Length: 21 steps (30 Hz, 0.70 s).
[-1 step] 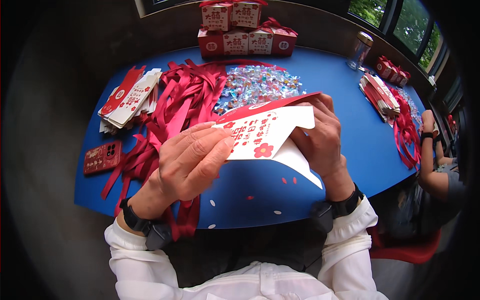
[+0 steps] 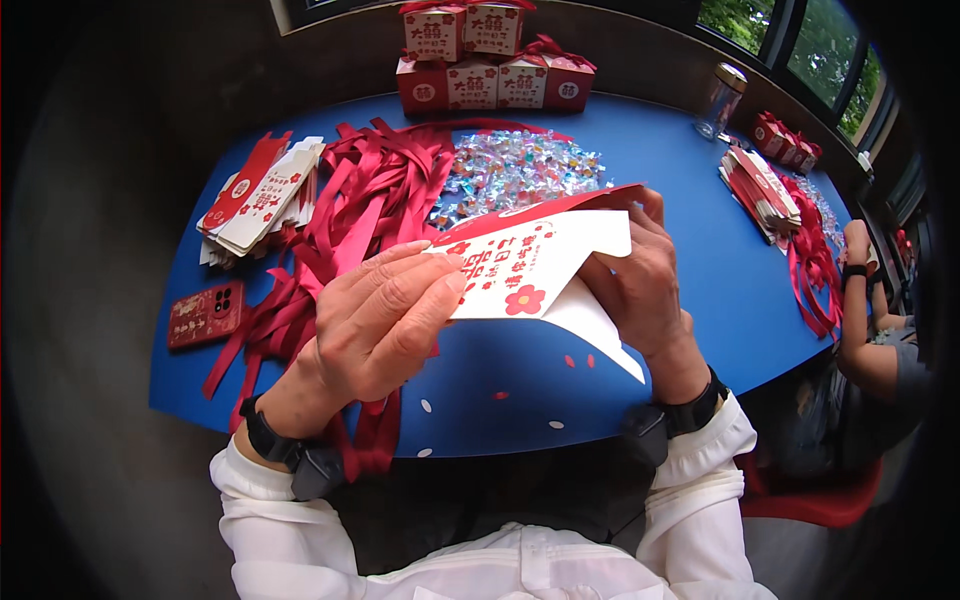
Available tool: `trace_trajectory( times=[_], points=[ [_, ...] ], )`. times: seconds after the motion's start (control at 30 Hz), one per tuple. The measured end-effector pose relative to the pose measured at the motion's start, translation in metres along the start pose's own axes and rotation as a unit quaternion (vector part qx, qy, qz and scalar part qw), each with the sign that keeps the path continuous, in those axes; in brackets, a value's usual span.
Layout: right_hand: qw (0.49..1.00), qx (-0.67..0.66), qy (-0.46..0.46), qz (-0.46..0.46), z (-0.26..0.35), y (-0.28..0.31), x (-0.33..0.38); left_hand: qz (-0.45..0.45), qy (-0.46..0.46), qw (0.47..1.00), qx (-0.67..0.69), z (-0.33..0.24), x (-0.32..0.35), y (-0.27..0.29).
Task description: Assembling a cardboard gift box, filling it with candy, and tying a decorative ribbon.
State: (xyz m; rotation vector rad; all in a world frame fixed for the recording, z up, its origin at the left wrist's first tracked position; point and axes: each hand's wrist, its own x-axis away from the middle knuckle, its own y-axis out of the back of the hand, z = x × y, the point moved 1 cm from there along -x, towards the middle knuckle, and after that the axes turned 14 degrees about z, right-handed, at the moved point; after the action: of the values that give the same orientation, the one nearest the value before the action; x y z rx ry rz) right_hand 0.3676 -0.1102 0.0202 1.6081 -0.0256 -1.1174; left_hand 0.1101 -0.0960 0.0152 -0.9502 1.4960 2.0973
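Observation:
A partly folded red-and-white paper gift box, printed with red flowers and characters, is held up over the near part of the table. My left hand pinches its left end, thumb on the white printed panel. At the other end my right hand grips the box from behind, its fingertips partly hidden by the card. White flaps stick out at the right and below, unfolded. Behind my left hand lies a heap of red ribbons. A pile of shiny wrapped candies spreads beyond the box.
Flat box blanks are stacked at left, above a red phone. Tied boxes stand at the back. A lidded jar, more blanks and ribbons lie at right, near another person's arm.

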Motion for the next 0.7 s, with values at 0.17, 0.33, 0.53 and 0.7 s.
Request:
trace_trajectory(
  times=[0.17, 0.33, 0.53, 0.7],
  points=[
    [0.995, -0.069, 0.025, 0.067, -0.008, -0.001, 0.007, -0.008, 0.011, 1.0, -0.013, 0.003, 0.003, 0.006],
    [0.917, -0.304, 0.054, 0.251, 0.0, 0.012, 0.005, 0.027, 0.007, 1.0, -0.006, 0.002, 0.006, 0.005],
    [0.976, -0.057, 0.033, 0.208, 0.018, 0.001, 0.01, 0.067, 0.038, 0.997, 0.011, -0.002, 0.001, 0.002],
    [0.984, -0.056, 0.016, 0.17, 0.024, -0.002, 0.009, 0.112, 0.09, 0.983, 0.113, 0.007, 0.005, -0.015]
  ],
)
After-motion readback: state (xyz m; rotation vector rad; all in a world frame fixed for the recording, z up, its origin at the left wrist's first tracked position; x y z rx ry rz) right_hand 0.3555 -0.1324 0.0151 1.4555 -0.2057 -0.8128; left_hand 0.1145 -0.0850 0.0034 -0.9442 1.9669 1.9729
